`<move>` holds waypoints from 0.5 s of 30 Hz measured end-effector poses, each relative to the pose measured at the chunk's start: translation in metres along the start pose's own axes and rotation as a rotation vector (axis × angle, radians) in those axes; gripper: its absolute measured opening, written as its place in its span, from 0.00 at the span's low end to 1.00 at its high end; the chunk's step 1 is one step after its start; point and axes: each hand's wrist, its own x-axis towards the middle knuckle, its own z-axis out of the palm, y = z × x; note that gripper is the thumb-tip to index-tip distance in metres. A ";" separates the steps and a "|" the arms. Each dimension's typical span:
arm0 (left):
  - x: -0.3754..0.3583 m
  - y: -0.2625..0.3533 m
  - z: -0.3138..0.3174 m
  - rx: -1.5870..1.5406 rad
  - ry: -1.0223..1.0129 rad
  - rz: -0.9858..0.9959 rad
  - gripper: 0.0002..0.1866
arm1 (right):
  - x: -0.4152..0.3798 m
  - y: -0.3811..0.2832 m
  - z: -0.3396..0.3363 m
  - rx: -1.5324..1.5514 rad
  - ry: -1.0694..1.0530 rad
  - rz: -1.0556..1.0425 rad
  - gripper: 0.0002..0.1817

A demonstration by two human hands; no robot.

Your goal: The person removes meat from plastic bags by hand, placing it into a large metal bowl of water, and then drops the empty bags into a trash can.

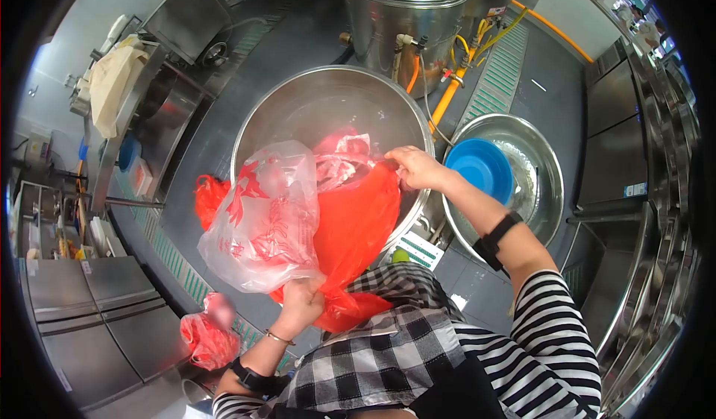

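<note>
My left hand (300, 303) is closed around the gathered lower end of a clear plastic bag (261, 221) with red print, close against the red plastic bag. At the rim of a large steel tub, my right hand (418, 168) pinches the upper edge of that red plastic bag (358, 214). Both bags hang over the near side of the steel tub (257, 117). Pieces of raw meat (344, 162), pink with white fat, show at the red bag's mouth inside the tub. The bags hide the near left part of the rim.
Right of the tub, a blue basin (477, 169) sits in a wide steel bowl (548, 188). A tall steel pot (406, 27) with orange gas pipes stands behind. Another red bag (211, 199) shows at the tub's left; a bagged bundle (210, 337) lies lower left. Steel counters line both sides.
</note>
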 end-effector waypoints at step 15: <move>-0.025 -0.007 -0.049 -0.067 -0.081 -0.232 0.16 | 0.027 -0.013 -0.018 0.382 -0.449 0.069 0.13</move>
